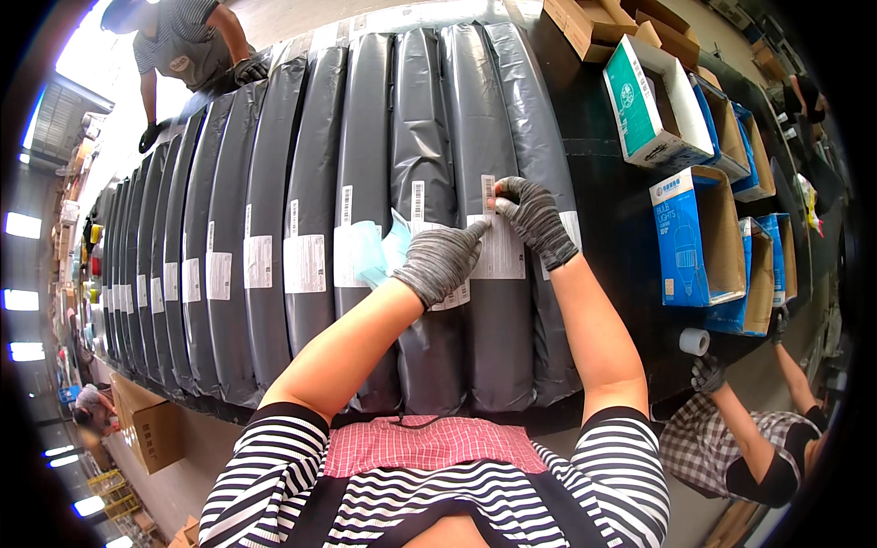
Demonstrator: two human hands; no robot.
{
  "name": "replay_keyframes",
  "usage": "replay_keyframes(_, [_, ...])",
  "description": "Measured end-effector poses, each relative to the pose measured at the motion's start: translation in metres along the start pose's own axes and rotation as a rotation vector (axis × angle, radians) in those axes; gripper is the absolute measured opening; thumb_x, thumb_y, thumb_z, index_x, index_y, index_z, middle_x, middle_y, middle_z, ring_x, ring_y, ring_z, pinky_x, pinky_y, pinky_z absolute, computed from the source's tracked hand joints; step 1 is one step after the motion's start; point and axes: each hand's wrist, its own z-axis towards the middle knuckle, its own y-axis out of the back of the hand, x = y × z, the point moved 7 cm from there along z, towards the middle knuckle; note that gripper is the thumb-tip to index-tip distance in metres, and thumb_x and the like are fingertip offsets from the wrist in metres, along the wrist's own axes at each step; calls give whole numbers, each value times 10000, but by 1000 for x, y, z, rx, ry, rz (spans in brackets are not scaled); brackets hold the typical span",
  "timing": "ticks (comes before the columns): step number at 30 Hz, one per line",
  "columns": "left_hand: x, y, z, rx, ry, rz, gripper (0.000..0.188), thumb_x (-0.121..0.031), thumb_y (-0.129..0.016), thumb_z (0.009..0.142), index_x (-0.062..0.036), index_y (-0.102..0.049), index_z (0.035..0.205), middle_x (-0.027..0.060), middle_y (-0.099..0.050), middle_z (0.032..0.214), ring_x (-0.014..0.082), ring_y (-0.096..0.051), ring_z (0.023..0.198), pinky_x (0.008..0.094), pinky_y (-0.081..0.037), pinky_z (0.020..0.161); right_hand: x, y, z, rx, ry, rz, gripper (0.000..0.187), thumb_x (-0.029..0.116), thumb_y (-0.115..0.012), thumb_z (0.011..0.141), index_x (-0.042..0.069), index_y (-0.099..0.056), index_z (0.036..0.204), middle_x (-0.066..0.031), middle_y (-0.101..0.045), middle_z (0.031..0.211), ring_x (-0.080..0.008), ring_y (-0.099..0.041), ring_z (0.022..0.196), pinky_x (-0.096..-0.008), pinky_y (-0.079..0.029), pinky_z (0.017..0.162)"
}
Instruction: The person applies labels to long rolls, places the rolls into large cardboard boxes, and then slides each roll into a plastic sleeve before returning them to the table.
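Observation:
Long parcels in dark grey plastic lie side by side on a black table, each with white labels. My left hand (441, 260), in a grey striped glove, is closed around crumpled light-blue sheets (370, 253) that stick out on its left. Its forefinger touches the large white label (501, 253) on one parcel (498, 342). Just to the right, my right hand (537, 219), gloved alike with bare fingertips, has its fingers curled and pinched at a narrow barcode sticker (488, 190) above that label. The sticker lies against the plastic; its right edge is partly behind my fingertips.
Open blue cartons (683, 247) and a green-and-white carton (639, 105) stand at the right, near a tape roll (694, 342). One co-worker (187, 46) leans over the far left parcels; another (731, 434) is at the lower right. A brown carton (151, 434) sits lower left.

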Motion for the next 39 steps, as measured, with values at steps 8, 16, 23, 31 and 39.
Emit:
replay_keyframes(8, [8, -10, 9, 124, 93, 98, 592, -226, -503, 960, -298, -340, 1524, 105, -640, 685, 259, -652, 625, 452, -482, 610, 21, -1, 23, -7, 41, -479, 490, 136, -852, 687, 25, -594, 1088, -68, -621, 900, -173, -610, 853, -330, -522, 797])
replay_keyframes(16, [5, 13, 2, -72, 46, -199, 448, -173, -550, 957, -217, -522, 1402, 134, -683, 797, 278, -675, 720, 388, -520, 714, -3, 27, 66, -151, -351, -237, 315, 277, -730, 842, 19, -625, 986, -81, -661, 723, -181, -629, 586, -336, -527, 603])
replay_keyframes(23, [12, 55, -16, -481, -59, -769, 270, -181, -536, 1004, -39, -648, 1205, 165, -699, 1051, 225, -671, 940, 345, -513, 846, 65, -17, -69, 377, -283, 274, 354, 274, -786, 834, 29, -691, 1073, -31, -686, 909, -118, -646, 852, -292, -541, 772])
replay_keyframes(31, [-17, 39, -5, 20, -64, -966, 287, -253, -699, 903, -2, -687, 1041, 74, -701, 918, 140, -639, 870, 313, -521, 805, 60, 16, -103, 148, -207, 157, 300, 210, -760, 848, -21, -700, 1029, -65, -706, 867, -123, -646, 819, -277, -525, 787])
replay_keyframes(39, [-42, 46, 5, -148, 62, -411, 405, -387, -713, 870, 15, -699, 820, 188, -664, 729, 279, -676, 694, 402, -520, 667, 52, 42, -111, -35, -97, -110, 224, 176, -734, 859, -14, -714, 976, -88, -713, 824, -133, -656, 755, -297, -535, 726])
